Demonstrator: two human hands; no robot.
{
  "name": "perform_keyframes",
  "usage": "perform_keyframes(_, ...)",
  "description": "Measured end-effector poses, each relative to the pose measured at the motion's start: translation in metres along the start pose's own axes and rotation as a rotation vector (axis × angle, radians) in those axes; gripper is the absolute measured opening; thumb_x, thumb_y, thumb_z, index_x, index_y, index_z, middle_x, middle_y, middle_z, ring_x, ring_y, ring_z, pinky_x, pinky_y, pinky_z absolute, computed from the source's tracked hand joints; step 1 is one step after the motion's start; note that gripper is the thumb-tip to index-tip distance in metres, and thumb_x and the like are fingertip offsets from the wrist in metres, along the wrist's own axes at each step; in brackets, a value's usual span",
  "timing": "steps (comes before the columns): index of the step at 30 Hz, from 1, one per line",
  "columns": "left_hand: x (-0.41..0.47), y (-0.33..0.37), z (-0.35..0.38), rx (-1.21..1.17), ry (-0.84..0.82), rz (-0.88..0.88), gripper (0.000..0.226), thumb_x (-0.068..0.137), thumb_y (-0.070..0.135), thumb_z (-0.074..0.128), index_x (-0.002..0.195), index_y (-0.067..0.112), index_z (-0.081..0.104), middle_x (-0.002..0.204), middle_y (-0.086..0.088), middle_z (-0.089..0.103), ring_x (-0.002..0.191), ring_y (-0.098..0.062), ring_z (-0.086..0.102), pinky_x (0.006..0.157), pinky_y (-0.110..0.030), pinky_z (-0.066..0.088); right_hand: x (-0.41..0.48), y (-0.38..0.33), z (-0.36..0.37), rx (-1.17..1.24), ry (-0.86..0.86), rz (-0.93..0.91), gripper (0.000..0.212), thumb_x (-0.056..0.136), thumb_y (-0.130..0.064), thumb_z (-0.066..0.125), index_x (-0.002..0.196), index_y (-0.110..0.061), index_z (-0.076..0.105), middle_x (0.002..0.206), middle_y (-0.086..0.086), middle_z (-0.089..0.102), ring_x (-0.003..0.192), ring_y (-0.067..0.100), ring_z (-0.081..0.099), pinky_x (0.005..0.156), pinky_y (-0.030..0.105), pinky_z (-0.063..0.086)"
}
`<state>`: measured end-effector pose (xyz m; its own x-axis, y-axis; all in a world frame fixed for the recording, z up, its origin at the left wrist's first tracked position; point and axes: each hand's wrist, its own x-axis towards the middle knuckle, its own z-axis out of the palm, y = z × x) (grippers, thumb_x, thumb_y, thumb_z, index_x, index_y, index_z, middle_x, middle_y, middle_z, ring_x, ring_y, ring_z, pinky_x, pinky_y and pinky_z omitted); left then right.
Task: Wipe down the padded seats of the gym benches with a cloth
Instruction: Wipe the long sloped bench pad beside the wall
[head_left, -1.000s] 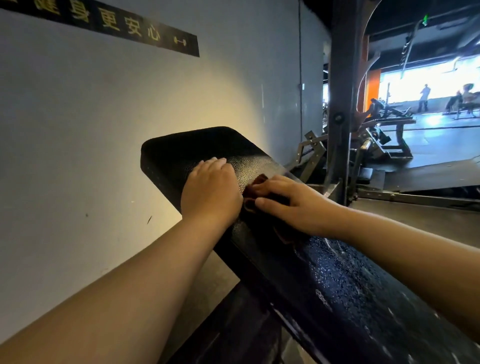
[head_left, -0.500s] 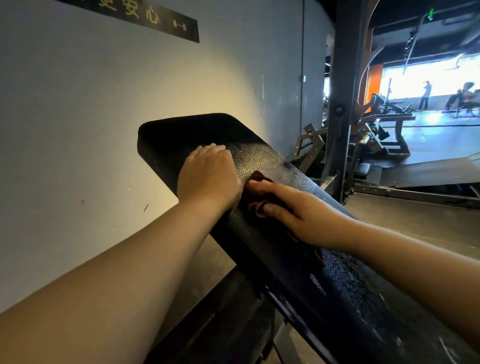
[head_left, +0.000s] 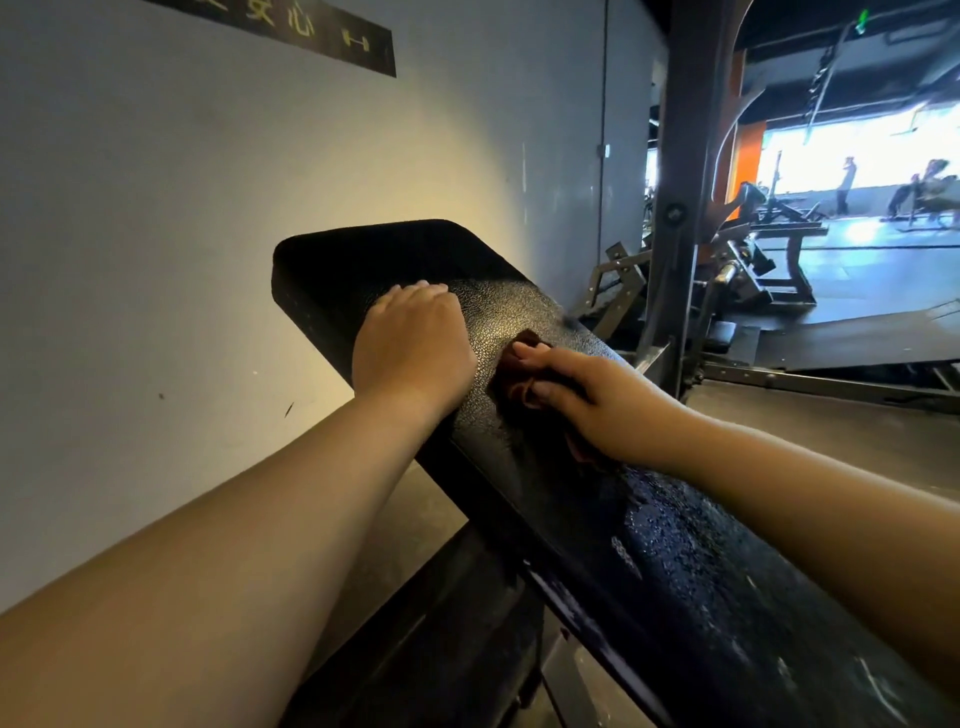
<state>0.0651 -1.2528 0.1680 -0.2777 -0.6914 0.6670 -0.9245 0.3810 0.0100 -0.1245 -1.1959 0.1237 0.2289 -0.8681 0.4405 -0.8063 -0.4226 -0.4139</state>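
On the black padded seat (head_left: 519, 322), which slopes up toward the wall (head_left: 156, 234), both bare forearms reach in from the near edge. The left hand (head_left: 413, 345) lies palm down on the upper part of the pad, fingers together and bent slightly over its far side, holding nothing. The right hand (head_left: 582, 400) sits just beside it, lower on the slope, with thumb and fingers curled round a bunched dark reddish cloth (head_left: 514, 387) and pressing it against the vinyl. Only a small fold of cloth shows past the fingertips and under the wrist; the rest is hidden by the hand.

Near the cloth the pad has a pebbled grain that catches the light, and lower down, toward the camera, its surface glistens with scattered wet speckles. A dark frame (head_left: 457, 623) runs beneath the seat. Along the grey wall hangs one black sign (head_left: 291, 26) with pale characters. To the right stands one thick steel upright (head_left: 685, 182), and beyond it more machines (head_left: 769, 244) on a dark floor (head_left: 857, 436) before a bright window (head_left: 857, 156), where small figures show too faintly to count surely.

Counted: two hands, one cloth, one seat in reach
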Motion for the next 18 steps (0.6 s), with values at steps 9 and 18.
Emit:
perform_keyframes(9,0.001,-0.001,0.002,-0.002,0.002,0.008,0.049,0.096,0.017,0.044,0.144,0.009,0.049,0.151,-0.006,0.047,0.142,-0.022,0.038,0.119,-0.034,0.021,-0.009,0.011,-0.001,-0.101,-0.035,-0.03,0.047,0.105,-0.033,0.045,0.151,-0.041,0.035,0.145,-0.011,0.054,0.127,0.009,0.055,0.107,0.023,0.042)
perform_keyframes(18,0.003,-0.004,0.007,0.018,-0.018,0.06,0.047,0.1,0.027,0.039,0.144,0.014,0.051,0.155,-0.002,0.042,0.148,-0.018,0.028,0.123,-0.036,0.011,-0.008,-0.001,0.011,0.039,-0.029,-0.1,0.051,0.105,-0.031,0.047,0.153,-0.041,0.032,0.156,-0.029,0.025,0.145,-0.011,0.017,0.117,0.009,0.011)
